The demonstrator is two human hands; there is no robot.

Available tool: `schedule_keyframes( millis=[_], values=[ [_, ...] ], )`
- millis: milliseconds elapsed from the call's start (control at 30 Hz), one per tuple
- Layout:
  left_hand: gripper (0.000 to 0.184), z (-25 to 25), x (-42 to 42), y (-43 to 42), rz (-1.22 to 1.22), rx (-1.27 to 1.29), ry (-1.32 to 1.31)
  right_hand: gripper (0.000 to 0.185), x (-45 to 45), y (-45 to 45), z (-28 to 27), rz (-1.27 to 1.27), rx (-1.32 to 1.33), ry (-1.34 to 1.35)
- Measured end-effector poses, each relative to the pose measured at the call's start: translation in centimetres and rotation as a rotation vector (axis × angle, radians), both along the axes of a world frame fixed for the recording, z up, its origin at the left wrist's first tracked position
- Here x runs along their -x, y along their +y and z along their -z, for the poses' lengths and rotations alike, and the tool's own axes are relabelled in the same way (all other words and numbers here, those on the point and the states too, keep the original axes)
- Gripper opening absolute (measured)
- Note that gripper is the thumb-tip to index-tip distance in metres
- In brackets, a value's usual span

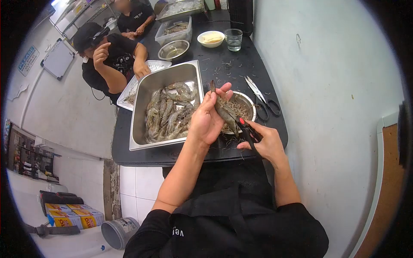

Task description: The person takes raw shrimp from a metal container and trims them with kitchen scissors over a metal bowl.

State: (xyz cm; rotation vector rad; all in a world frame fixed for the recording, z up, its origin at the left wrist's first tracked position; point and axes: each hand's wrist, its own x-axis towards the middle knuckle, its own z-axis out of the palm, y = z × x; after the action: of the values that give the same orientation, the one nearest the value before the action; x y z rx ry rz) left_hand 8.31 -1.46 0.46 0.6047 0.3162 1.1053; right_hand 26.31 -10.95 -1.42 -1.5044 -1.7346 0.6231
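Note:
My left hand (205,122) is closed round a raw grey shrimp (225,113), its tail pointing up past my fingers. In my right hand (270,144) is a pair of scissors (247,132) with dark handles and a red spot at the pivot. The blades meet the lower part of the shrimp; exactly where they touch is hard to make out. Beneath both hands stands a round metal bowl (253,107) of thin trimmed bits, partly hidden. Left of my hands, a deep steel pan (142,92) contains several whole shrimp (167,109).
A second pair of scissors (260,96) lies open by the wall. Farther back are a glass of water (233,41), a white bowl (211,39), a metal bowl (174,50) and a plastic tub (186,35). Two people (105,64) (134,21) sit at the far left; trimmings litter the black table (193,155).

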Motion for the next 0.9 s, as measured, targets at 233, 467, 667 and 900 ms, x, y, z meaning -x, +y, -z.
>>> schedule_keyframes(
  millis=[233, 467, 667, 900],
  values=[
    [0.020, 0.1, -0.1, 0.0, 0.038, 0.032, -0.073, 0.065, 0.1, 0.0, 1.1, 0.020, -0.041, 0.131],
    [0.020, 0.2, -0.2, 0.0, 0.006, 0.051, -0.077, 0.063, 0.4, -0.3, 0.2, 0.051, 0.121, 0.092],
    [0.019, 0.3, 0.0, 0.1, 0.027, 0.079, -0.083, 0.063, 0.4, 0.1, 0.6, -0.012, -0.043, 0.140],
    [0.020, 0.6, 0.0, 0.3, 0.030, 0.026, -0.059, 0.059, 0.4, -0.1, 0.6, 0.053, 0.050, 0.086]
  ],
)
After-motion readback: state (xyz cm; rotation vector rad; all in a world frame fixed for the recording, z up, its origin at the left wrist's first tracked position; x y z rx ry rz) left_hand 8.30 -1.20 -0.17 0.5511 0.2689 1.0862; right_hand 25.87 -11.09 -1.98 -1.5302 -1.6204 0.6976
